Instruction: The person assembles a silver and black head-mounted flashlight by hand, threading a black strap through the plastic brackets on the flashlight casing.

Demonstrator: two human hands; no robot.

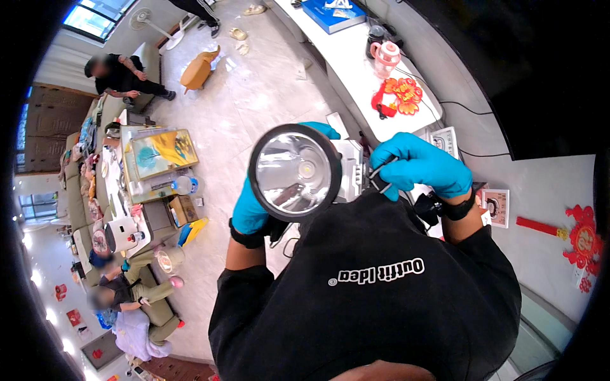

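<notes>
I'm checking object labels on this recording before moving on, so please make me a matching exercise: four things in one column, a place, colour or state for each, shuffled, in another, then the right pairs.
Things
1. Round lamp
2. Pink-lidded jug
3. Standing fan
4. Gloves

Places, colours, states
A. On the floor near the window
B. Bright blue
C. Held in the left hand
D. On the white table

Pairs: 1-C, 2-D, 3-A, 4-B

Round glass-faced lamp (296,170): black rim, silvery reflector
Close-fitting gloves (422,165): solid bright blue
Cloth shirt (368,308): black, white lettering
Long smooth tabletop (346,54): white
Lidded handled cup (385,57): pale pink
Flower-shaped ornament (406,95): red, yellow
</notes>
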